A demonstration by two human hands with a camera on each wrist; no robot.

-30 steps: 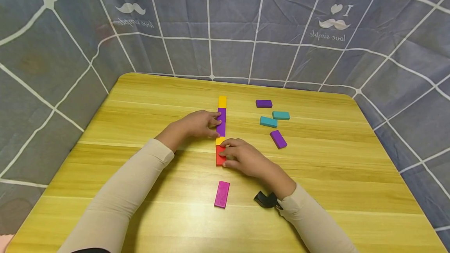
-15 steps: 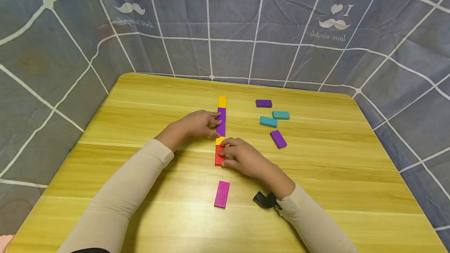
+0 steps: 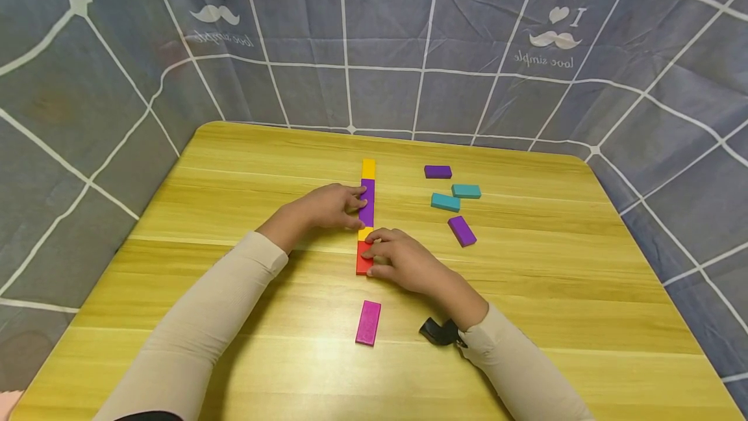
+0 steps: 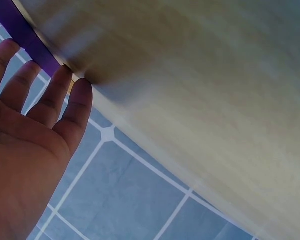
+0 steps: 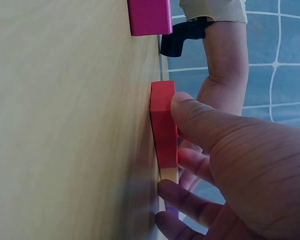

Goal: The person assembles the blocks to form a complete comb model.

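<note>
A straight row of flat blocks runs away from me down the middle of the table in the head view. It has a far yellow block [image 3: 369, 169], a purple stretch [image 3: 368, 214], a near yellow block [image 3: 365, 234] and a red block [image 3: 362, 265] at the near end. My left hand [image 3: 330, 206] lies along the row's left side, extended fingertips touching the purple part. My right hand [image 3: 411, 262] holds the red block, thumb by its near end; in the right wrist view the red block [image 5: 163, 115] meets the yellow one. Fingers partly cover the row.
A magenta block [image 3: 368, 323] lies alone nearer to me. To the right lie two teal blocks [image 3: 446, 203], a far purple block [image 3: 437, 172] and a tilted purple block [image 3: 462, 231]. A black wrist-worn piece [image 3: 438, 331] hangs at my right cuff. Grey curtain [image 3: 386, 31] surrounds the table.
The right hand has shifted the red block slightly left, so it lines up better with the yellow block. The left hand stays in place.
</note>
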